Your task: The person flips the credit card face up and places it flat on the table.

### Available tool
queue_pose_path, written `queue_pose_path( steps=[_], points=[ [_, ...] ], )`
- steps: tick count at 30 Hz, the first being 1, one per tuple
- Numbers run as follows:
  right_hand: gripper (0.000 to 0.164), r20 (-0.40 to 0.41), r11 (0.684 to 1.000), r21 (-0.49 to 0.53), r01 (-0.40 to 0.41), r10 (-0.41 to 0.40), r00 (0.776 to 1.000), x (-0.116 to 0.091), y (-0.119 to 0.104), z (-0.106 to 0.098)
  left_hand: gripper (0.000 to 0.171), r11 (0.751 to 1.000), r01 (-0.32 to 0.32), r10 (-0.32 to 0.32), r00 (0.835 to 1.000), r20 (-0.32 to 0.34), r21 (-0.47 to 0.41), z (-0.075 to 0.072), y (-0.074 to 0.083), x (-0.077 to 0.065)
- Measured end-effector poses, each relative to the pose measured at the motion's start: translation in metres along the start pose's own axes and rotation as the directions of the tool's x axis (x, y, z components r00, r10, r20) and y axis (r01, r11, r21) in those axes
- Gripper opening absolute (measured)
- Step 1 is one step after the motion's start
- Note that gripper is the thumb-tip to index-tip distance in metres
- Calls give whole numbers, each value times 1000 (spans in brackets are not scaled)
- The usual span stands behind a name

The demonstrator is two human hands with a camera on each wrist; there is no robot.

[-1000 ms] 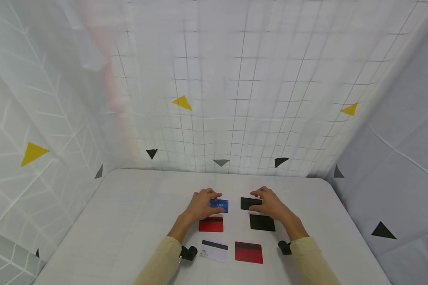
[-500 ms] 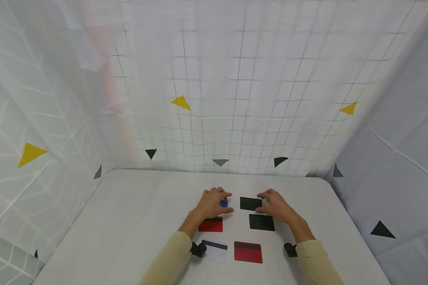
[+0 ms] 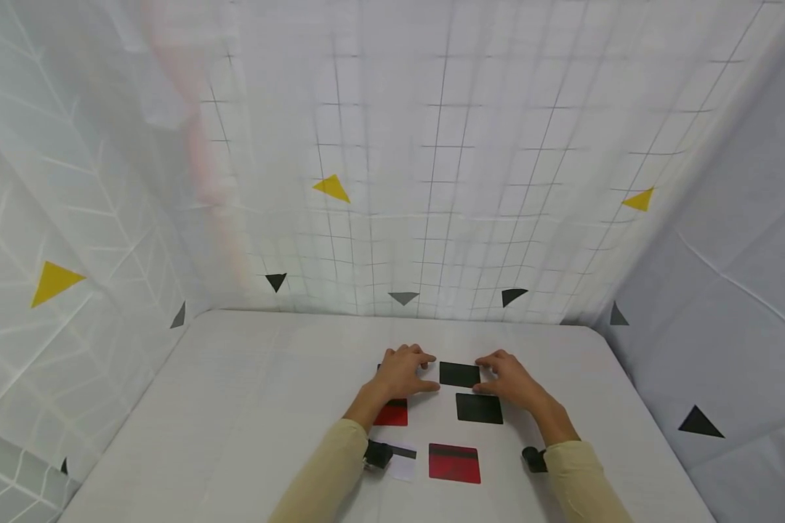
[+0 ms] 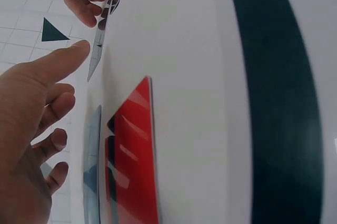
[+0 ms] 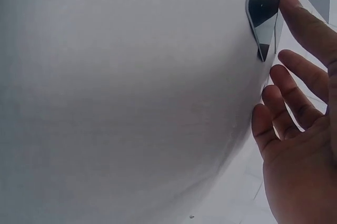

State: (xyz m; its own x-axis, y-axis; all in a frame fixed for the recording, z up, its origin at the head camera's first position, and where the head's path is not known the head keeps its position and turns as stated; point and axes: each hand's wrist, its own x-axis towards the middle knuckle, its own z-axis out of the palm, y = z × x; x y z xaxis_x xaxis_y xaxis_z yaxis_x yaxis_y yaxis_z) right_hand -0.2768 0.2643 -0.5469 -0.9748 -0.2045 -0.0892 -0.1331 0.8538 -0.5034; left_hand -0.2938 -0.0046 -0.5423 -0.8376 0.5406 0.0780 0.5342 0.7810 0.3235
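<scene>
In the head view my left hand [image 3: 402,374] is spread just left of the upper black card [image 3: 459,375], thumb and index fingertips near its left edge. My right hand [image 3: 509,379] is at that card's right edge, index and thumb apart at its two corners. A second black card [image 3: 480,408] lies just below. Under my left wrist, a red card [image 3: 392,414] with a dark stripe is partly covered. The blue card is hidden behind my left hand; only a dark corner shows there. In the right wrist view the right fingers [image 5: 287,92] are loosely bent with nothing in them.
Nearer the front lie a dark red striped card [image 3: 454,465] and a white card [image 3: 403,468] with a dark stripe, partly covered by the left wrist camera [image 3: 377,454]. All lie on a white table [image 3: 268,407] with white draped sheets [image 3: 392,145] around it.
My left hand has slid right, from over the blue card to beside the upper black card. My right hand has shifted right, uncovering more of that card. The cards that show lie in place.
</scene>
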Motion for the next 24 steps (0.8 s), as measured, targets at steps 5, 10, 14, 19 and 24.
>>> queue_pose_path(
  steps=[5, 10, 14, 19, 24],
  points=[
    [63, 10, 1000, -7, 11, -11, 1000, -1, 1, 0, 59, 1000, 1, -1, 1000, 13, -5, 2, 5, 4],
    [63, 7, 1000, -4, 8, -8, 1000, -2, 2, -1, 59, 999, 15, -16, 1000, 19, 32, 7, 10, 12],
    [62, 5, 1000, -1, 17, -17, 1000, -2, 1, 0, 58, 997, 45, -46, 999, 27, 57, 10, 14, 15],
    [59, 2, 1000, 9, 17, -17, 1000, -2, 1, 1, 57, 993, 77, -80, 996, 37, 86, 13, 16, 18],
    [58, -5, 1000, 6, 3, -3, 1000, -1, 1, 0, 54, 993, 75, -77, 997, 21, 88, 11, 18, 18]
  ],
)
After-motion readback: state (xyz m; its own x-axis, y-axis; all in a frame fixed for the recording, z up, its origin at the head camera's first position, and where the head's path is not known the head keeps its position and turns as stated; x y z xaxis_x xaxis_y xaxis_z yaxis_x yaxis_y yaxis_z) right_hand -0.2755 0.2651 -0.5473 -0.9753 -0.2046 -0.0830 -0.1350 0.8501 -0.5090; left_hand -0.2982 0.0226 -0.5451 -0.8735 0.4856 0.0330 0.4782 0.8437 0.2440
